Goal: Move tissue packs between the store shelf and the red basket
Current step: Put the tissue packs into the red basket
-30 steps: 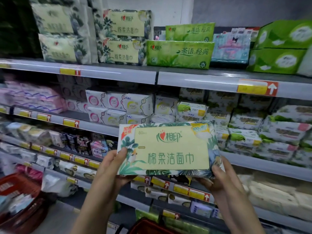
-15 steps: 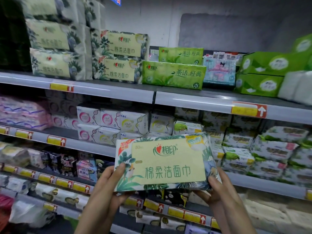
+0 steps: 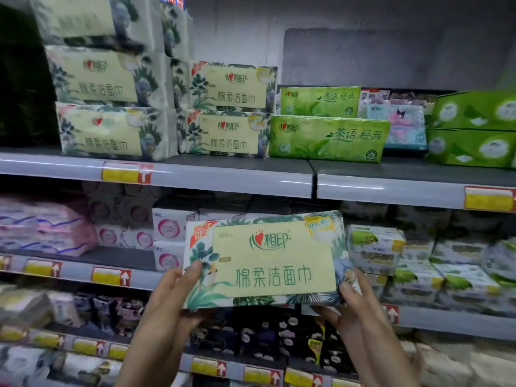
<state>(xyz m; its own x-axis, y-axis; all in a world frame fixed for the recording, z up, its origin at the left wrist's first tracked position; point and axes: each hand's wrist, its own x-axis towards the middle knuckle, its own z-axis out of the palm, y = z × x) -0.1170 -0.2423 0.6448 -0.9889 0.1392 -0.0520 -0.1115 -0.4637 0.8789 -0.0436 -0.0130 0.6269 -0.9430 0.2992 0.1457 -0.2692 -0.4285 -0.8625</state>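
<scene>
I hold a floral tissue pack (image 3: 268,258) with a pale yellow label in front of the second shelf. My left hand (image 3: 173,300) grips its lower left corner and my right hand (image 3: 351,300) grips its lower right corner. The pack faces me, slightly tilted. Matching floral packs (image 3: 229,110) are stacked two high on the top shelf (image 3: 223,174), above and a little left of the held pack. The red basket is out of view.
Taller stacks of larger floral packs (image 3: 106,107) stand at the top shelf's left. Green tissue packs (image 3: 326,138) and green boxes (image 3: 472,146) sit to the right. Lower shelves hold pink packs (image 3: 47,227) and white and green packs (image 3: 377,247).
The view has tilted upward, so the red basket has left the frame and the top shelf sits lower in view. Both hands have kept their grip and lifted the pack closer to the shelves.
</scene>
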